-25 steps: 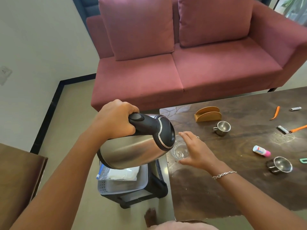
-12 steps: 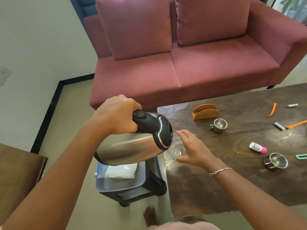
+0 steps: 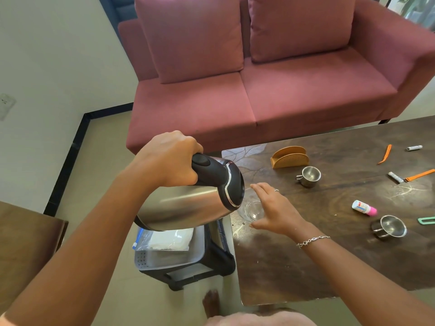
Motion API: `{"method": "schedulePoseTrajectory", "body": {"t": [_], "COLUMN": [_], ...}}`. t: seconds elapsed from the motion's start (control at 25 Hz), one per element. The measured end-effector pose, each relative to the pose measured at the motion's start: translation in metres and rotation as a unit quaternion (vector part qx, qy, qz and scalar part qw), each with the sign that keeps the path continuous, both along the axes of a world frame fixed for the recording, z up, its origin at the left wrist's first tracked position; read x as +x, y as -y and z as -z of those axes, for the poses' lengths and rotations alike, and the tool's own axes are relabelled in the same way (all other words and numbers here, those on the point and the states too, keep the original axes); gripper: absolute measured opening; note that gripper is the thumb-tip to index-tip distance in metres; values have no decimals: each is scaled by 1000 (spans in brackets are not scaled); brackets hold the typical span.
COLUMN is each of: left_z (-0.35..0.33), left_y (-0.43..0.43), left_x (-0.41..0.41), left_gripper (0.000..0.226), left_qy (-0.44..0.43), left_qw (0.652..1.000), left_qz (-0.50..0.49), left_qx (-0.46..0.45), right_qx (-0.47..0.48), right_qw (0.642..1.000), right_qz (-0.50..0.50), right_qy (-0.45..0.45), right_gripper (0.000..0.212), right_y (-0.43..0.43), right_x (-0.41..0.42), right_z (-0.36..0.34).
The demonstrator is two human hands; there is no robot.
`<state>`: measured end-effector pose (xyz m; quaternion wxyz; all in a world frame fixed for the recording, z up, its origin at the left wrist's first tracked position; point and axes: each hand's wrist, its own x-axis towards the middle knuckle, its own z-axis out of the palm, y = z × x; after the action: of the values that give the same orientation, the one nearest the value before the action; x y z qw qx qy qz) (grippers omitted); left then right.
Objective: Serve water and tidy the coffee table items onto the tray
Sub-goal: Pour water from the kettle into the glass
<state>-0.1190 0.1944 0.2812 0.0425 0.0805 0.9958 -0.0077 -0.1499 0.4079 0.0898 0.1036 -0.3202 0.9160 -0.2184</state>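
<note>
My left hand [image 3: 169,158] grips the black handle of a steel kettle [image 3: 188,208], which is tipped almost level with its black lid end over a clear glass [image 3: 251,209]. The glass stands at the left edge of the dark coffee table [image 3: 306,267]. My right hand [image 3: 277,210] cups the glass, fingers stretched along its far side and thumb at its near side. No water stream is visible. A grey tray [image 3: 146,257] holding a plastic bag sits on a black stool below the kettle.
On the table lie two steel cups [image 3: 309,176] [image 3: 389,228], a wooden napkin holder [image 3: 289,157], a pink-capped bottle [image 3: 363,207], orange razors [image 3: 412,176], a white tube [image 3: 414,148] and a green clip [image 3: 426,220]. A red sofa [image 3: 282,90] stands behind.
The kettle has tipped a little further and its lid end has come down closer over the glass. My right hand's fingers have straightened from a curl around the glass.
</note>
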Motion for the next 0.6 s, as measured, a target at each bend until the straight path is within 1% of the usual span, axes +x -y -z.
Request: {"method": "schedulePoseTrajectory", "body": {"t": [0.32, 0.44, 0.48, 0.6], "left_z": [-1, 0, 0, -1], "left_y": [-5, -8, -8, -8], "left_x": [-3, -5, -6, -9], "left_gripper": [9, 24, 25, 21], "left_qy": [10, 21, 23, 25], "left_qw": [1000, 1000, 1000, 1000], "left_qz": [5, 7, 7, 6], "left_qx": [-6, -3, -2, -3], "right_qx": [-1, -1, -2, -4], "right_qw": [1000, 1000, 1000, 1000], "right_qz": [-2, -3, -3, -1], "right_qy": [13, 10, 10, 11], "right_gripper": [93, 93, 93, 94], "right_y": [-6, -8, -8, -10], "right_x": [-1, -2, -2, -4], "right_z": [4, 7, 8, 12]}}
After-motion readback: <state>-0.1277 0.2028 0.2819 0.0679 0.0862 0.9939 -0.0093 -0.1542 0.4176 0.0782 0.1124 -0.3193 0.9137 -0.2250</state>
